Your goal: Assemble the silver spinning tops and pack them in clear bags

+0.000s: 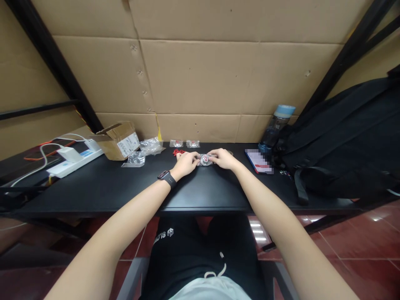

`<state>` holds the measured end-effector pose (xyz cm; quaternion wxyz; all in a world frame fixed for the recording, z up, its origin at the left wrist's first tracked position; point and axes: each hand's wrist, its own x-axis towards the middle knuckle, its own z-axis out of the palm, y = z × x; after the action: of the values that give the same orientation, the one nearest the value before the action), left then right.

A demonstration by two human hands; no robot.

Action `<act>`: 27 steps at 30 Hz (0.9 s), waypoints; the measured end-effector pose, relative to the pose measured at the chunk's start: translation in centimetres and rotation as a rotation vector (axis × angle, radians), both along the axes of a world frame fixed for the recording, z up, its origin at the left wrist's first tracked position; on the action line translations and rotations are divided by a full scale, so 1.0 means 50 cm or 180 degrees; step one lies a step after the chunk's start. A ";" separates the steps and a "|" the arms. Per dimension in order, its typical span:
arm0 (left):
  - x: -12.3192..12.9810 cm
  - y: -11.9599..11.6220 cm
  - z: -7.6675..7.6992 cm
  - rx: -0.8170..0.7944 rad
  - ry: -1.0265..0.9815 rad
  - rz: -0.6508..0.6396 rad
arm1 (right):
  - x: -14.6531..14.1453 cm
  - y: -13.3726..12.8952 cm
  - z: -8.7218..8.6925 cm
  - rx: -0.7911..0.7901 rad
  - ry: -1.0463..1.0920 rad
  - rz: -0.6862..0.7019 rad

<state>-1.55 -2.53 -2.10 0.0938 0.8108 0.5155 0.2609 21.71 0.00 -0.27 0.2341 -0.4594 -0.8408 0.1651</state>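
At the middle of the black table (200,196), a small round item in clear plastic wrap (205,160) has a red mark on it. My left hand (186,162) pinches its left edge, and my right hand (222,159) pinches its right edge. A red cord bundle (178,152) lies just behind my left hand. Farther back are two similar small packets, one on the left (176,143) and one on the right (193,143).
To the left are an opened cardboard box (115,141), crumpled clear bags (151,146) and a white power strip (75,162). Right of my hands lie a phone (258,161), a water bottle (275,129) and a large black backpack (350,133). Cardboard (200,79) lines the back.
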 end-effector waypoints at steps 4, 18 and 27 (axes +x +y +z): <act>0.005 -0.005 -0.004 0.0089 -0.0058 0.0103 | -0.005 0.001 -0.010 0.0026 0.0015 0.0006; -0.007 -0.005 0.021 0.0376 0.0365 0.0322 | -0.020 0.031 -0.003 0.0768 -0.1149 -0.0336; -0.144 0.055 0.049 0.0415 -0.0551 0.0998 | -0.052 0.186 -0.003 0.0543 -0.1372 -0.0993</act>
<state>-8.76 0.21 0.33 0.0432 0.6994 0.6076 0.3739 19.10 9.28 -0.41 0.1102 -0.5864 -0.8012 -0.0459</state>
